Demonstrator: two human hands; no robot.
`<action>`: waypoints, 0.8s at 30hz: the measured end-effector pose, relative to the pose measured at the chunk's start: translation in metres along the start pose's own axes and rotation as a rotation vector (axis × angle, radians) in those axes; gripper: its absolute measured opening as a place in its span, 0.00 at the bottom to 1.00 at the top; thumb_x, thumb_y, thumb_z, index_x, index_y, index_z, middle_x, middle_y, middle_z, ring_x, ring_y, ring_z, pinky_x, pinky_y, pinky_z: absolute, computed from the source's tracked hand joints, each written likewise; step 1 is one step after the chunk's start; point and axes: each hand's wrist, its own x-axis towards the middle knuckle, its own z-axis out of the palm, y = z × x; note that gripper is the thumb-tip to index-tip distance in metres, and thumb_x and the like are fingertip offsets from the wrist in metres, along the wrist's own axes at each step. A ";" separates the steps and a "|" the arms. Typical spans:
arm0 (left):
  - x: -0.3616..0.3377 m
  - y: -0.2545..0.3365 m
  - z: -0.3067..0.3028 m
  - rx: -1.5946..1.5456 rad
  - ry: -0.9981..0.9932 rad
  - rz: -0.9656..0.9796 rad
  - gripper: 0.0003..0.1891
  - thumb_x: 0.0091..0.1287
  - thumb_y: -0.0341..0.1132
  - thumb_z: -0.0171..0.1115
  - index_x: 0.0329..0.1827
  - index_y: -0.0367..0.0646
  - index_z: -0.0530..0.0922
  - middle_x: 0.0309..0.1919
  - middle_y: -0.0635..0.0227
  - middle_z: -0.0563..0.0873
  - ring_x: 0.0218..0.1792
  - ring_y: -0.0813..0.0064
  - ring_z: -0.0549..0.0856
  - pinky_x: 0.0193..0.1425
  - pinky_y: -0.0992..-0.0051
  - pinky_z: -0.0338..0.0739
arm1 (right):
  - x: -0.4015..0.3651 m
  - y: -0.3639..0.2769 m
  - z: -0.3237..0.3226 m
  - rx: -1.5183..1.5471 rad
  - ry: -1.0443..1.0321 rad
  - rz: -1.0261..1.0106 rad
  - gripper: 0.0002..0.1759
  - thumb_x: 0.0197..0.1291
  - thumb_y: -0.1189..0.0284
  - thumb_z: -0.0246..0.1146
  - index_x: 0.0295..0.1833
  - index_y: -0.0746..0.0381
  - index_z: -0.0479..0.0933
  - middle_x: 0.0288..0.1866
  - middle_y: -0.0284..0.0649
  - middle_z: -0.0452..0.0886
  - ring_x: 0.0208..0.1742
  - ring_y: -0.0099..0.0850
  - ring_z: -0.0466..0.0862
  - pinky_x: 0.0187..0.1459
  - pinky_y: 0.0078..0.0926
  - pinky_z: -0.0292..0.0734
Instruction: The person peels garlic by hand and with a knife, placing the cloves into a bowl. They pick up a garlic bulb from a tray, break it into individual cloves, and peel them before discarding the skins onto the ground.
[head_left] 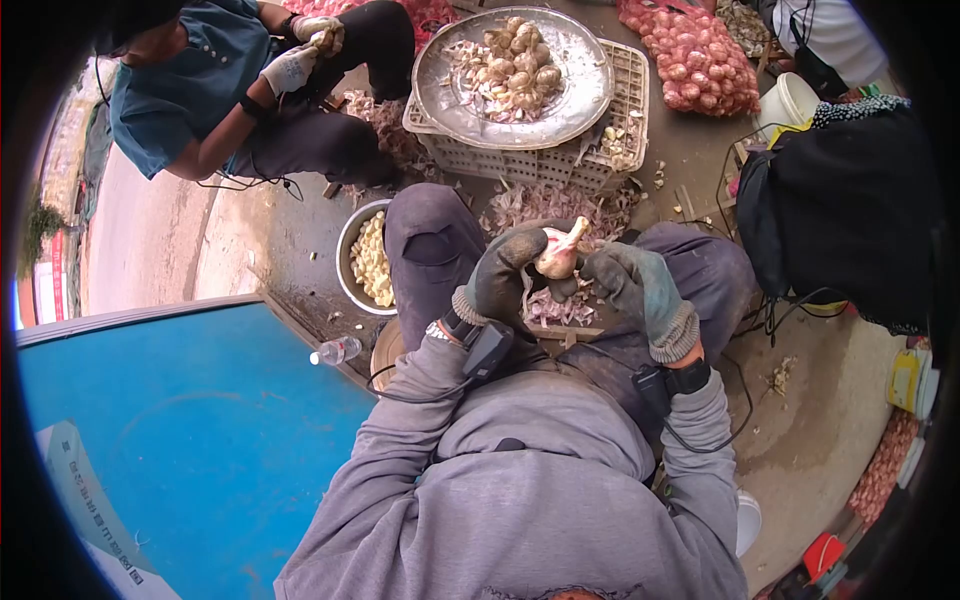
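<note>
My left hand (500, 272), in a dark worn glove, grips a garlic bulb (557, 254) with its stem pointing up and to the right. Beside the bulb's right side is my gloved right hand (645, 295), its fingers curled and pressed together. What they hold, if anything, is hidden. Loose garlic skins (560, 308) lie below, between my knees. Ahead, a round metal tray (435, 105) carries several garlic bulbs (522, 65) and loose skins; it rests on an upturned plastic crate (628, 85).
At left, a bowl of peeled cloves (370, 262) stands near a plastic bottle (336, 351) and a blue board (200, 430). Another person (190, 100) in gloves sits at upper left. Net sacks of garlic (695, 60), a white bucket (790, 102) and black cloth (845, 195) are at right.
</note>
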 end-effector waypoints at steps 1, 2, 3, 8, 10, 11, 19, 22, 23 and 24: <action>0.000 -0.001 -0.001 0.000 0.001 -0.001 0.34 0.76 0.47 0.62 0.76 0.31 0.67 0.53 0.56 0.86 0.48 0.63 0.87 0.56 0.61 0.82 | 0.001 -0.003 -0.001 -0.019 -0.020 0.032 0.22 0.77 0.58 0.61 0.47 0.68 0.84 0.29 0.32 0.79 0.31 0.20 0.75 0.34 0.23 0.74; 0.000 -0.001 -0.001 -0.007 0.005 0.002 0.34 0.76 0.47 0.62 0.76 0.30 0.66 0.54 0.56 0.85 0.50 0.65 0.86 0.58 0.62 0.81 | 0.001 -0.007 -0.002 -0.039 -0.039 0.064 0.23 0.77 0.56 0.61 0.46 0.68 0.84 0.29 0.32 0.79 0.31 0.20 0.75 0.33 0.23 0.73; 0.000 -0.001 -0.001 -0.013 0.010 0.007 0.34 0.76 0.46 0.63 0.77 0.30 0.66 0.56 0.57 0.85 0.52 0.66 0.86 0.60 0.62 0.81 | 0.002 -0.011 -0.002 -0.039 -0.040 0.064 0.23 0.77 0.56 0.61 0.46 0.68 0.84 0.29 0.32 0.79 0.31 0.20 0.75 0.33 0.23 0.73; 0.002 0.003 0.002 0.102 0.025 -0.009 0.30 0.77 0.43 0.62 0.75 0.32 0.69 0.60 0.58 0.84 0.56 0.70 0.85 0.66 0.64 0.79 | 0.004 -0.031 0.002 -0.019 -0.062 0.174 0.26 0.77 0.52 0.60 0.46 0.68 0.85 0.25 0.31 0.76 0.28 0.20 0.74 0.30 0.24 0.71; 0.001 0.008 0.009 0.669 -0.088 0.259 0.27 0.77 0.40 0.60 0.73 0.33 0.72 0.60 0.61 0.84 0.57 0.72 0.84 0.68 0.66 0.78 | 0.007 -0.033 0.000 -0.057 -0.075 0.214 0.25 0.77 0.53 0.60 0.47 0.68 0.85 0.26 0.32 0.79 0.29 0.20 0.75 0.31 0.24 0.72; 0.001 0.009 0.010 0.668 -0.089 0.259 0.27 0.77 0.40 0.60 0.73 0.33 0.72 0.60 0.61 0.84 0.57 0.72 0.84 0.68 0.66 0.78 | 0.008 -0.034 -0.001 -0.094 -0.087 0.254 0.25 0.76 0.53 0.61 0.47 0.67 0.86 0.27 0.33 0.81 0.29 0.20 0.77 0.33 0.24 0.74; -0.001 0.008 0.015 0.206 0.100 0.027 0.25 0.78 0.44 0.57 0.66 0.30 0.77 0.50 0.59 0.88 0.46 0.74 0.87 0.53 0.70 0.83 | 0.010 -0.036 0.018 -0.086 -0.040 0.025 0.18 0.73 0.59 0.66 0.46 0.65 0.88 0.33 0.42 0.89 0.33 0.26 0.86 0.39 0.28 0.80; 0.000 0.009 0.020 0.421 0.081 0.069 0.26 0.76 0.45 0.60 0.66 0.29 0.78 0.50 0.60 0.88 0.47 0.73 0.87 0.53 0.70 0.83 | 0.001 -0.036 0.019 -0.268 0.027 -0.083 0.16 0.71 0.62 0.69 0.42 0.66 0.88 0.29 0.41 0.86 0.29 0.26 0.83 0.34 0.30 0.77; -0.002 0.011 0.018 0.681 0.075 0.131 0.25 0.77 0.44 0.59 0.65 0.30 0.78 0.51 0.60 0.88 0.49 0.73 0.87 0.54 0.70 0.83 | -0.003 -0.043 0.020 -0.262 0.018 -0.082 0.16 0.71 0.62 0.69 0.42 0.66 0.88 0.29 0.41 0.86 0.29 0.26 0.83 0.34 0.30 0.77; 0.000 0.008 0.016 0.536 0.110 0.120 0.23 0.78 0.43 0.57 0.64 0.30 0.79 0.51 0.60 0.88 0.50 0.73 0.87 0.55 0.70 0.82 | -0.007 -0.049 0.021 -0.181 0.020 -0.011 0.16 0.71 0.62 0.69 0.41 0.66 0.88 0.28 0.40 0.85 0.29 0.25 0.83 0.33 0.29 0.76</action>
